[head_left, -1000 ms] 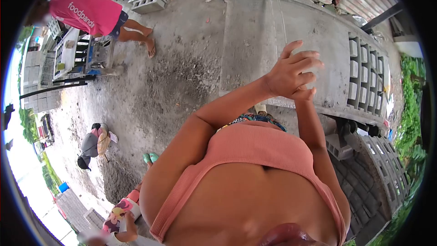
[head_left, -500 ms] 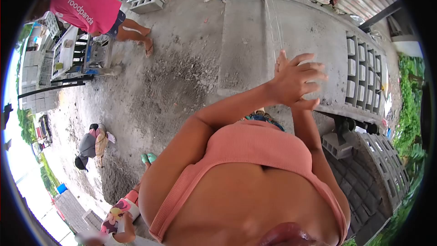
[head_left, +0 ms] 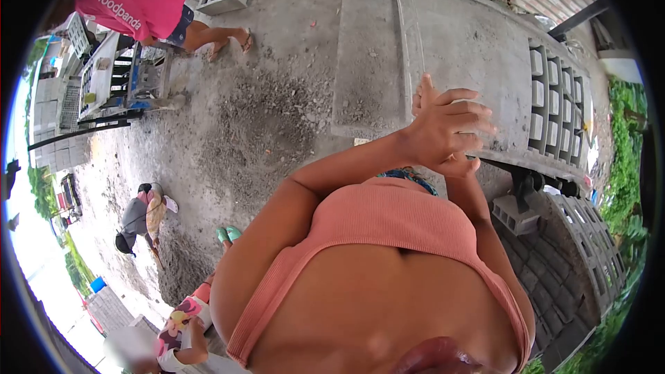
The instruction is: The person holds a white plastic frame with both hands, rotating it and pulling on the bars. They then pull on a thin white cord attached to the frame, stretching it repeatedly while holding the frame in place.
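Note:
My left hand (head_left: 449, 125) is held in front of my chest, its back towards me and its fingers spread out to the right. Nothing shows between those fingers. Behind it, pressed against or very near it, is my right hand (head_left: 425, 87). Most of that hand is hidden; only stretched fingertips stick out above. Both hands are in the air in front of a long grey concrete slab (head_left: 471, 48), and the fingers look slightly blurred.
Hollow blocks (head_left: 554, 107) line the slab's right end. A person in a pink shirt (head_left: 131, 3) bends over a metal machine (head_left: 149, 79) at left. Gravel (head_left: 270, 118) covers the ground. Another person (head_left: 183, 322) is at lower left. A grey bag (head_left: 135, 218) lies nearby.
My hands, still together, have shifted slightly down and left. The pink-shirted person's legs have moved to the right, with the feet now apart.

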